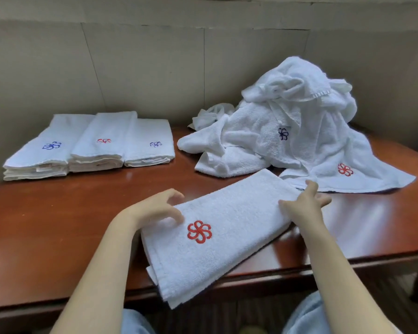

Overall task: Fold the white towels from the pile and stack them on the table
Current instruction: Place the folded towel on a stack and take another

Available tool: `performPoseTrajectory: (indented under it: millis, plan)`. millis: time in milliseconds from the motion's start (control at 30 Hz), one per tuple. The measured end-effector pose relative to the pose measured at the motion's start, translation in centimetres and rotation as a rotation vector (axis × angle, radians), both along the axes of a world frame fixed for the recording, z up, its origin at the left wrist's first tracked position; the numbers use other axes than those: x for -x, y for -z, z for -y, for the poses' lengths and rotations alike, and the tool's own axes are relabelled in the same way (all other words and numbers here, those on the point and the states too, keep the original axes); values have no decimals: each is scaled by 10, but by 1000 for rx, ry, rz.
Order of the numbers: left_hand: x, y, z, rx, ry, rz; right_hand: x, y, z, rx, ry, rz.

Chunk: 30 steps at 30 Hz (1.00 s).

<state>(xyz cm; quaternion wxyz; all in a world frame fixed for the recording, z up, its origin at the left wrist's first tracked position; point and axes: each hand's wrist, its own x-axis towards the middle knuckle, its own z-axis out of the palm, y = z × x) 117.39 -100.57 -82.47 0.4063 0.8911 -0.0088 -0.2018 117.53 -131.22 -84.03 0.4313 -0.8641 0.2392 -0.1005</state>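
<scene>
Closest to the lens, pale blue trouser knees (pixel 304 317) at the bottom edge, with two bare forearms reaching forward over them. Next, folded white towel (pixel 227 225) lying slantwise on the near part of the brown wooden table (pixel 58 225), long and narrow, near end hanging just over the front edge, far end close to the pile. On top, toward the left side, red flower emblem (pixel 199 231). At the towel's left long edge, left hand (pixel 159 208): thumb laid on the cloth just beside the emblem, fingers loosely curved and apart, closed round nothing. On the opposite long edge, farther up, right hand (pixel 304 203): fingers spread and fairly straight, thumb and palm flat on the cloth, fingertips past the edge over bare wood. Behind, at the back right, loose pile of white towels (pixel 299 121), one blue and one red emblem showing. Far left, three stacks of folded towels (pixel 99 145) side by side, touching, top emblems blue, red, blue. Behind all, beige panelled wall (pixel 155 68).
</scene>
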Motion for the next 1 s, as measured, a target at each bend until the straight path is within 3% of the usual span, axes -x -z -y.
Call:
performPoseTrajectory:
  millis: [133, 200, 367, 467, 567, 700, 833, 933, 1000]
  plan:
    - [8, -1, -2, 137, 64, -157, 2, 11, -21, -744, 108, 172]
    - [13, -3, -4, 199, 105, -186, 3, 13, -34, -957, 65, 239]
    - [37, -21, -23, 457, 21, 25, 9, 2, -69, -460, -167, 373]
    - [48, -37, -51, 645, -30, 173, -8, -31, -90, -401, -349, 494]
    - [49, -52, -77, 721, -119, 314, -52, -79, -120, -441, -493, 615]
    - [6, -71, -100, 767, -295, 458, -150, -135, -183, -411, -656, 639]
    - [-105, -78, -117, 481, -506, 564, -274, -147, -242, -459, -626, 527]
    - [-177, -47, -124, -102, -503, 446, -333, -82, -271, -512, -616, 110]
    - [-198, -21, -125, -377, -494, 380, -348, -30, -283, -393, -664, -101]
